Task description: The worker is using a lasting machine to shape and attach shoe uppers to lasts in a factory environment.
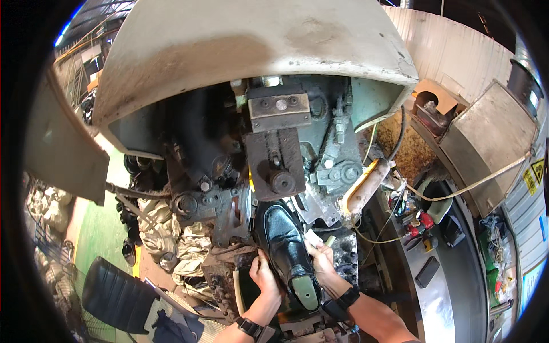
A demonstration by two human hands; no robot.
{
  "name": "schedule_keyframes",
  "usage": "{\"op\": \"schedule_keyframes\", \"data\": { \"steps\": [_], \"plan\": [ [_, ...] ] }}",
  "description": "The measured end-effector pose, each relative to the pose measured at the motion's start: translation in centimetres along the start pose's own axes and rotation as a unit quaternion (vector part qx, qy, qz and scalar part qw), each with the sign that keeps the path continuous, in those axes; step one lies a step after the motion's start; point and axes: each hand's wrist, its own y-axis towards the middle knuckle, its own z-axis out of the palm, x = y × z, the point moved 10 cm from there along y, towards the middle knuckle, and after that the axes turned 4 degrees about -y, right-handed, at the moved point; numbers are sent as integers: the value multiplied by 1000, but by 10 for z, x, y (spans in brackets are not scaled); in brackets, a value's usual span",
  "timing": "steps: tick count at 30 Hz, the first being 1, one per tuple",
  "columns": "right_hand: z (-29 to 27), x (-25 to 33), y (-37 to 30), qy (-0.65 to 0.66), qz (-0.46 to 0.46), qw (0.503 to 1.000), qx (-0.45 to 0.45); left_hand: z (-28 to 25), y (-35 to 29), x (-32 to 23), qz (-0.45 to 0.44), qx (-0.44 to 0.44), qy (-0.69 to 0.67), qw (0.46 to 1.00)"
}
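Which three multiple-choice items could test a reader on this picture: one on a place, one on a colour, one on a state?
1. Where is the toe of the shoe?
A. In the machine
B. On the floor
C. In a box

2. What colour is the shoe's upper?
A. White
B. Black
C. Red

3. How is the shoe held?
A. By no hand
B. By one hand
C. Between both hands

Answers: 1 A, the toe points into the machine's metal parts. 2 B, the leather is shiny black. 3 C, the left hand and right hand press its two sides.
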Motion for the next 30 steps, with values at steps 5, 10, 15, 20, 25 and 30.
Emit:
{"op": "schedule_keyframes", "data": {
  "steps": [5, 10, 15, 20, 25, 30],
  "plan": [
    [10, -2, -4, 1, 32, 999, 15, 8, -3, -7, 16, 24, -12, 1000],
    [22, 3, -18, 3, 64, 998, 9, 8, -5, -6, -20, 15, -34, 999],
    [16, 3, -22, -2, 56, 998, -9, 9, -5, -4, -51, 23, -27, 998],
    [-29, 12, -22, -161, 22, 987, -12, -9, 4, -29, 16, 67, 127, 990],
    [-62, 94, -82, -239, -38, 968, -67, -178, 36, -93, 176, -41, 156, 971],
    [-117, 131, -134, -235, -111, 961, -98, -400, 25, -15, -1, -112, 438, 892]
  ]
}}
